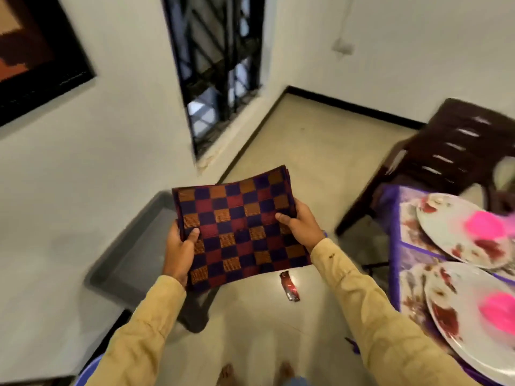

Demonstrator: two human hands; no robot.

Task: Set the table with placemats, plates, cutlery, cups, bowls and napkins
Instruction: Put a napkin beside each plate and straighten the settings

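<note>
A stack of checkered placemats point(239, 227) in red, orange and dark blue is held flat in front of me, above the floor. My left hand point(179, 250) grips its left edge with the thumb on top. My right hand point(301, 224) grips its right edge the same way. At the right edge of view stands the table point(395, 246) with a purple floral cover. Two white floral plates point(446, 227) point(459, 310) lie on it, each with a pink bowl or cup point(485, 227) point(498, 310) on top, blurred.
A grey plastic tray point(133, 246) sits on a dark stool at the left, under the placemats. A dark brown chair point(446, 151) stands behind the table. A small red wrapper point(289, 285) lies on the beige floor. White wall and barred window ahead.
</note>
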